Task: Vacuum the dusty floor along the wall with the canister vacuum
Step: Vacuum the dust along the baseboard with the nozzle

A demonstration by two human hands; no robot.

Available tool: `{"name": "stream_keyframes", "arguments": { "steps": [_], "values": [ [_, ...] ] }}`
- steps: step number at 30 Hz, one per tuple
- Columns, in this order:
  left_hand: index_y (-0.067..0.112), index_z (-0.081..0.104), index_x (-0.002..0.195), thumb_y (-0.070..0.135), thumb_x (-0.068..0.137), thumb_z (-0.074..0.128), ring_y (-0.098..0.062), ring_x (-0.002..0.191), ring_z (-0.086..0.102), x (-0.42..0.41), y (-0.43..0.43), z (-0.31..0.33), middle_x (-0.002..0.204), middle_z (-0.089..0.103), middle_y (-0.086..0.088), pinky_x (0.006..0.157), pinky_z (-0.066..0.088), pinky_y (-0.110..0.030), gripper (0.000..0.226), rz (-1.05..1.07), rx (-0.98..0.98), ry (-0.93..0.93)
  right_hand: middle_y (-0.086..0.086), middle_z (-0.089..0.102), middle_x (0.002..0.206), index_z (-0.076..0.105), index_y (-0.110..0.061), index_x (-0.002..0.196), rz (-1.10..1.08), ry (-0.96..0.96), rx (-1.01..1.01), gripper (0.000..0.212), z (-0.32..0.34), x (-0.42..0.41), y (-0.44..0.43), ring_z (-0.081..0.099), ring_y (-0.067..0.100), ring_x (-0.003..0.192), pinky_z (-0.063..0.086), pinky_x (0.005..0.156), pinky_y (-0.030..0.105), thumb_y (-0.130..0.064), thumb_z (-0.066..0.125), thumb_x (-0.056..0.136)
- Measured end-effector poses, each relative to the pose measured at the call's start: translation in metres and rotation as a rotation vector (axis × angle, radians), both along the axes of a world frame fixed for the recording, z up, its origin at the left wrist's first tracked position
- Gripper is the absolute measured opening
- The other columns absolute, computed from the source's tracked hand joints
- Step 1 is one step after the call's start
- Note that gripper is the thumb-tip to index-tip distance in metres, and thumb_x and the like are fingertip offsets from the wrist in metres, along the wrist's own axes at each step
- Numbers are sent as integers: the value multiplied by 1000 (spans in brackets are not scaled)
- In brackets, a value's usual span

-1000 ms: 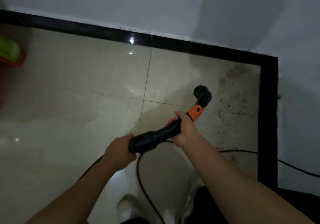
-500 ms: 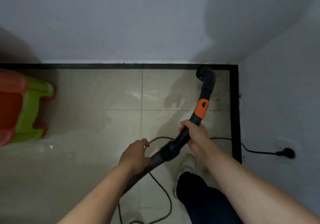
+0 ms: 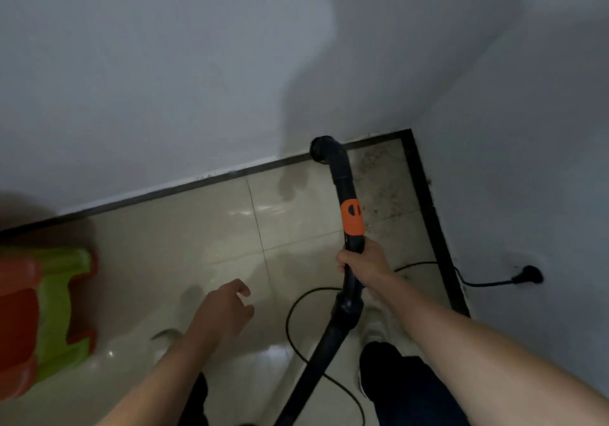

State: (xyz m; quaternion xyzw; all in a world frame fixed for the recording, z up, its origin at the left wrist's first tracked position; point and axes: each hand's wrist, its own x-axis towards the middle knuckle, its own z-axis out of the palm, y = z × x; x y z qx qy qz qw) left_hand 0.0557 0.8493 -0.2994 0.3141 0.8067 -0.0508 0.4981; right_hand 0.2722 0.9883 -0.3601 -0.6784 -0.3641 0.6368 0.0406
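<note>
The fingers (image 3: 342, 258) of the right hand (image 3: 364, 266) are curled firmly round the black wand (image 3: 343, 178), just below its orange collar (image 3: 352, 218). The left hand (image 3: 224, 310) hangs well apart over the floor (image 3: 184, 238), its fingers loosely spread and holding nothing. The wand looks like hard plastic, stiff and fairly light, so one hand should steer it. That grip under the collar seems the sensible place, close enough to the head to aim it. The bent nozzle (image 3: 324, 149) sits at the far edge of the floor by the dark skirting (image 3: 197, 178), just left of the dusty patch (image 3: 382, 188) in the far right corner; whether it touches the tiles cannot be told. Behind the grip the hose (image 3: 316, 369) looks soft and likely to drag, so the free hand would serve best on the cuff (image 3: 346, 307) where hose meets wand. A thin cord (image 3: 291, 313) loops under the hose towards a plug (image 3: 527, 275) in the right wall and might catch.
</note>
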Motion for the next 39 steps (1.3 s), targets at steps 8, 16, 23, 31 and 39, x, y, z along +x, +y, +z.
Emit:
{"name": "stream_keyframes", "arguments": {
  "steps": [8, 16, 23, 31, 39],
  "values": [
    [11, 64, 98, 17, 86, 67, -25, 82, 63, -66, 87, -43, 88, 66, -10, 68, 45, -24, 14, 14, 109, -211, 10, 55, 66, 51, -8, 77, -178, -130, 25, 20, -21, -46, -17, 56, 20, 54, 52, 53, 27, 4, 67, 79],
    [15, 61, 99, 52, 89, 58, -20, 93, 64, -55, 164, -40, 101, 68, -6, 83, 52, -39, 38, 78, 68, -452, 4, 59, 78, 55, -13, 91, -216, -338, 122, 22, -12, -121, -84, 56, 21, 66, 38, 56, 27, -13, 71, 76],
    [-1, 54, 116, 14, 84, 69, -27, 80, 65, 4, 164, -44, 102, 65, -17, 71, 58, -37, 39, 293, 30, -427, -10, 52, 66, 37, -34, 81, -259, -385, 182, 28, -10, -157, -135, 50, 8, 56, 31, 46, 22, -28, 64, 73],
    [5, 46, 73, -9, 72, 52, -19, 42, 46, 42, 155, -50, 56, 46, -10, 46, 45, -27, 15, 265, 49, -697, -8, 66, 77, 59, -31, 76, -444, -102, -50, 37, -55, -141, -222, 62, 1, 68, 48, 59, 21, -42, 78, 47],
    [16, 44, 58, 5, 82, 47, -9, 46, 43, 61, 151, -63, 54, 44, 3, 50, 42, -21, 26, 261, -124, -931, -5, 70, 101, 67, -27, 107, -205, -133, -72, 52, -86, -81, -284, 65, 13, 94, 52, 80, 31, -31, 84, 58]
  ]
}}
